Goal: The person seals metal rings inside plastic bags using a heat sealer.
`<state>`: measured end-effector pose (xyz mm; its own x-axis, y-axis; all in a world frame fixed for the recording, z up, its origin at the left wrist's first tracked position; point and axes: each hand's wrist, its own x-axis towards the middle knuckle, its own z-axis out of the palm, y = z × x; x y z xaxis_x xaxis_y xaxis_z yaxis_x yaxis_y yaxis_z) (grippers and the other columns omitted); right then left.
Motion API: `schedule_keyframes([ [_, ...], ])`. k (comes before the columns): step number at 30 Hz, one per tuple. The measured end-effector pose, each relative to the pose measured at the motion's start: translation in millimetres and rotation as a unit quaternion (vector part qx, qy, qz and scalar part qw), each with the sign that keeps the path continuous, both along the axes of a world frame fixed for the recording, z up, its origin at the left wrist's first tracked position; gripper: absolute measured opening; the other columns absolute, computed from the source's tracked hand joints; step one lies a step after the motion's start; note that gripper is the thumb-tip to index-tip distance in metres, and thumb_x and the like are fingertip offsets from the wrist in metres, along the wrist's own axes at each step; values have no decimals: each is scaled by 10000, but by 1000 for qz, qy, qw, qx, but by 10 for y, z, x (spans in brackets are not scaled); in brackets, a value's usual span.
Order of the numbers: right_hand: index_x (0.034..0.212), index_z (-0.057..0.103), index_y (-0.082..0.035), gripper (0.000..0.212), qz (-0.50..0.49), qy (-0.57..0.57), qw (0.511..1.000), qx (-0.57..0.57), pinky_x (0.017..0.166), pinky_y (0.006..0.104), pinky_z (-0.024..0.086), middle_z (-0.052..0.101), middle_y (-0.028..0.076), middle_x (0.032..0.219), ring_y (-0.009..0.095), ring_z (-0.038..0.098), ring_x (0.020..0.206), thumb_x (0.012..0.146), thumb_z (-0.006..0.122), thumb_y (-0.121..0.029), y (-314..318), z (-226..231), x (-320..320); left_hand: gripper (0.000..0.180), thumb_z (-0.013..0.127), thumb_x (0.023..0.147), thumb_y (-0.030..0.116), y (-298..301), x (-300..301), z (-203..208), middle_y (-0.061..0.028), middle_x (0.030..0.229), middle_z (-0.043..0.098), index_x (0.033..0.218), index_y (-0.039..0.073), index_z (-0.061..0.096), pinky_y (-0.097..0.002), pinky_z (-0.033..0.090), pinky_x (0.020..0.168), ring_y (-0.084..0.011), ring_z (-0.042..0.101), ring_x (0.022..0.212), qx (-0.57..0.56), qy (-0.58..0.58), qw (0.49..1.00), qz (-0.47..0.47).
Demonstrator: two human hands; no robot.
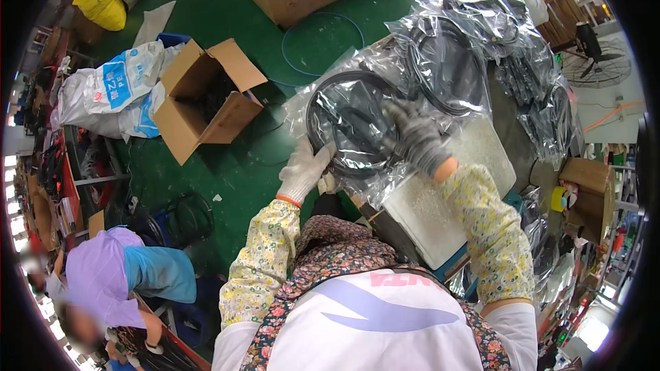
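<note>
A clear plastic bag (355,113) with a coiled black cable (320,99) inside lies in front of me, partly over the edge of the worktop. My left hand (306,168), in a white knitted glove with an orange cuff, is closed on the bag's near left edge. My right hand (421,139), in a grey glove, rests over the bag's right side. Its thumb and fingers are apart, though the fingertips are smeared by motion. Right behind it sits another bagged cable coil (447,62).
More bagged cables (488,14) pile up along the table's far right. A pale board (440,213) lies under my right forearm. On the green floor are an open carton (230,120), white sacks (113,89) and a blue hoop (323,15). A co-worker (110,278) bends at lower left.
</note>
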<state>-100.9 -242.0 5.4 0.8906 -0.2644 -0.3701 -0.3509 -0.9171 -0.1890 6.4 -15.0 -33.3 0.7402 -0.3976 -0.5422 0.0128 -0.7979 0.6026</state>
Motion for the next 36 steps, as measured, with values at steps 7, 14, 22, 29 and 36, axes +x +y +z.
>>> schedule_keyframes([
  [7, 1463, 357, -112, 845, 2, -198, 980, 31, 1151, 499, 219, 342, 167, 1498, 359, 308, 1384, 786, 671, -508, 150, -637, -345, 677, 653, 821, 493, -189, 346, 539, -233, 1181, 623, 1293, 31, 507, -439, 448, 953, -395, 602, 1090, 114, 19, 989, -93],
  [14, 1479, 343, -132, 953, -77, -113, 989, -49, 1142, 632, 48, 272, 136, 1548, 361, 174, 1448, 747, 595, -687, 355, -714, -143, 564, 684, 801, 409, -1005, 531, 198, -142, 1272, 588, 1283, 147, 552, -477, 347, 1068, -312, 524, 1214, -152, -454, 830, -287],
  [22, 1500, 304, -136, 1066, -107, -100, 989, -25, 1104, 694, -3, 208, 71, 1583, 311, 87, 1478, 687, 579, -769, 489, -719, -253, 622, 601, 839, 511, -1101, 451, 27, -131, 1435, 467, 1371, 206, 496, -543, 205, 1138, -331, 416, 1329, -54, -407, 825, -387],
  [29, 1513, 288, -154, 1015, -130, -18, 990, 52, 1095, 712, 34, 212, 62, 1593, 301, 101, 1484, 734, 520, -761, 411, -534, -70, 635, 565, 873, 496, -1199, 499, 63, -147, 1517, 372, 1416, 177, 482, -512, 201, 1159, -348, 329, 1403, -11, -415, 804, -425],
  [36, 1473, 363, -128, 908, -132, -111, 985, 18, 1121, 686, 5, 262, 72, 1577, 353, 102, 1478, 761, 556, -657, 346, -499, -67, 644, 456, 948, 494, -1324, 445, 208, -217, 1498, 375, 1464, 113, 402, -470, 210, 1168, -379, 316, 1403, 74, -432, 763, -475],
])
